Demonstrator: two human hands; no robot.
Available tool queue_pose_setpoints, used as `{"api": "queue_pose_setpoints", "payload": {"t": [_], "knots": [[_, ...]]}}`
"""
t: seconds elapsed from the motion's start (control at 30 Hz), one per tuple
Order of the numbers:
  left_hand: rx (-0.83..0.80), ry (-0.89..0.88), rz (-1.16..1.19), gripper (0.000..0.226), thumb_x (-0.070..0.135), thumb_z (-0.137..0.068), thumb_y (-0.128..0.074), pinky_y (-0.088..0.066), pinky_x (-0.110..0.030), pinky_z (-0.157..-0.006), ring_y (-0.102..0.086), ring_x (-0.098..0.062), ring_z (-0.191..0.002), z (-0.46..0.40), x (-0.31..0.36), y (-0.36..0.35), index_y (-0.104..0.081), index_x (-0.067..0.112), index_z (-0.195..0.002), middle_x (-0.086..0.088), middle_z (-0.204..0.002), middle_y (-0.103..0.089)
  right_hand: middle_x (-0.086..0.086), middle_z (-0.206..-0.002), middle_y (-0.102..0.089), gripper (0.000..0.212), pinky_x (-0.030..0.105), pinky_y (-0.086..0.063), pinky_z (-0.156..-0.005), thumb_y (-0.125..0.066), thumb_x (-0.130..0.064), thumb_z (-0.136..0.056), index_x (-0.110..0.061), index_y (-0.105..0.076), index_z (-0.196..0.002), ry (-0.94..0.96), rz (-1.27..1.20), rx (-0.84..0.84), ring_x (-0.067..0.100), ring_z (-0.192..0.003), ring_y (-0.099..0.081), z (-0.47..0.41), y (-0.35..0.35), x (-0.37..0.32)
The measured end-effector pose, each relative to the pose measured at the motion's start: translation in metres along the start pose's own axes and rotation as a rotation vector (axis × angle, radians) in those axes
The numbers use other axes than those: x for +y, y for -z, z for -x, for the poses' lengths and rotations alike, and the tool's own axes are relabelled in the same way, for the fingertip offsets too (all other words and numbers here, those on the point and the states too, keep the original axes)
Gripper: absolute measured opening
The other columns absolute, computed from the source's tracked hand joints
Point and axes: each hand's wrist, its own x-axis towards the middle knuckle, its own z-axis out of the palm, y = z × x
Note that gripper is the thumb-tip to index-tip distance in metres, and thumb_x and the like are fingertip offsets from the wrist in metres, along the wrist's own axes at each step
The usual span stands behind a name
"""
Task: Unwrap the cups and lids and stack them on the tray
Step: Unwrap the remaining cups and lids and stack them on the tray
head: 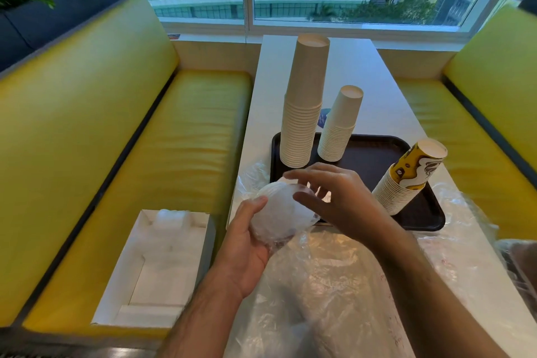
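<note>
Your left hand [247, 244] has its fingers curled round a wrapped stack of lids [280, 213], held above the counter [348, 81] at the tray's [374, 154] near-left corner. Your right hand [334, 197] hovers over it, fingers [305, 176] spread and loosely bent; can't tell if they touch the wrap. Three cup stacks on the tray: two plain white [305, 102], one printed yellow [406, 177].

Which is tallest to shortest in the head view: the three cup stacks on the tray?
1. Tall plain stack
2. Short plain stack
3. Yellow-printed stack, though it leans and sits nearer the camera, so 2 versus 3 is unsure.
</note>
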Motion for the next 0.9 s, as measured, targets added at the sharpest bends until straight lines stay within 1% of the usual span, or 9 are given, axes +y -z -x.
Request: {"api": "queue_pose_setpoints", "payload": {"t": [0.1, 0.2, 0.37, 0.47, 0.57, 0.7, 0.77, 0.83, 0.9], "knots": [[-0.019, 0.019, 0.014, 0.049, 0.032, -0.09, -0.063, -0.057, -0.047, -0.082, -0.07, -0.035, -0.099, 0.002, 0.001, -0.001, -0.064, 0.005, -0.131, -0.024, -0.12, -0.07, -0.019, -0.117, -0.055, 0.033, 0.005, -0.046, -0.074, -0.072, -0.026, -0.091, -0.032, -0.071, -0.123, 0.021, 0.011, 0.036, -0.009, -0.09, -0.055, 0.004, -0.008, 0.002], [-0.03, 0.031, 0.036, 0.046, 0.033, -0.094, -0.06, -0.058, -0.046, -0.078, -0.072, -0.032, -0.089, 0.003, 0.002, -0.001, -0.064, 0.006, -0.13, -0.023, -0.113, -0.071, -0.014, -0.124, -0.062, 0.032, 0.004, -0.048, -0.076, -0.073, -0.025, -0.09, -0.03, -0.073, -0.121, 0.054, -0.002, 0.092, -0.012, -0.092, -0.055, 0.008, -0.014, 0.002], [-0.029, 0.047, 0.06, 0.045, 0.034, -0.096, -0.056, -0.054, -0.046, -0.083, -0.07, -0.032, -0.088, 0.004, 0.004, -0.004, -0.065, 0.004, -0.128, -0.023, -0.11, -0.072, -0.009, -0.124, -0.069, 0.029, 0.005, -0.048, -0.08, -0.071, -0.025, -0.09, -0.028, -0.074, -0.119, 0.077, 0.007, 0.158, -0.012, -0.093, -0.057, 0.01, -0.018, 0.001], [-0.018, 0.044, 0.076, 0.049, 0.033, -0.092, -0.058, -0.052, -0.047, -0.085, -0.068, -0.034, -0.092, 0.002, 0.005, -0.004, -0.064, 0.002, -0.129, -0.025, -0.114, -0.07, -0.009, -0.124, -0.067, 0.027, 0.005, -0.05, -0.079, -0.072, -0.024, -0.091, -0.026, -0.074, -0.118, 0.079, -0.001, 0.135, -0.005, -0.094, -0.06, 0.011, -0.018, 0.0], [-0.017, 0.042, 0.093, 0.05, 0.032, -0.09, -0.06, -0.05, -0.05, -0.09, -0.066, -0.035, -0.095, 0.001, 0.005, -0.005, -0.065, 0.001, -0.129, -0.025, -0.114, -0.069, -0.01, -0.123, -0.066, 0.026, 0.002, -0.049, -0.078, -0.073, -0.023, -0.09, -0.026, -0.074, -0.116, 0.07, -0.007, 0.112, -0.01, -0.089, -0.057, 0.011, -0.016, -0.002], [-0.015, 0.06, 0.11, 0.047, 0.031, -0.092, -0.057, -0.051, -0.046, -0.085, -0.066, -0.033, -0.089, 0.0, 0.006, -0.005, -0.066, 0.0, -0.126, -0.024, -0.108, -0.069, -0.014, -0.122, -0.064, 0.023, 0.004, -0.05, -0.079, -0.075, -0.02, -0.09, -0.027, -0.073, -0.112, 0.049, -0.009, 0.072, -0.008, -0.088, -0.059, 0.012, -0.014, -0.005], [-0.009, 0.06, 0.115, 0.048, 0.032, -0.09, -0.059, -0.051, -0.046, -0.083, -0.065, -0.033, -0.089, -0.001, 0.006, -0.004, -0.066, 0.001, -0.126, -0.024, -0.108, -0.069, -0.021, -0.116, -0.062, 0.023, 0.008, -0.053, -0.082, -0.076, -0.021, -0.089, -0.031, -0.072, -0.11, 0.046, -0.024, 0.052, -0.008, -0.09, -0.059, 0.013, -0.012, -0.006], [-0.002, 0.051, 0.106, 0.047, 0.033, -0.09, -0.06, -0.052, -0.045, -0.081, -0.066, -0.033, -0.088, -0.001, 0.005, -0.003, -0.066, 0.003, -0.126, -0.023, -0.106, -0.07, -0.032, -0.109, -0.053, 0.03, 0.011, -0.053, -0.086, -0.076, -0.023, -0.09, -0.036, -0.068, -0.115, 0.029, -0.023, -0.024, -0.01, -0.095, -0.058, 0.013, -0.009, -0.008], [-0.005, 0.048, 0.093, 0.048, 0.034, -0.089, -0.061, -0.052, -0.043, -0.079, -0.067, -0.032, -0.086, -0.001, 0.005, -0.004, -0.066, 0.003, -0.126, -0.022, -0.105, -0.07, -0.033, -0.107, -0.045, 0.033, 0.01, -0.051, -0.088, -0.074, -0.026, -0.091, -0.038, -0.067, -0.122, 0.023, 0.031, -0.133, -0.009, -0.101, -0.053, 0.01, -0.006, -0.01]]}}
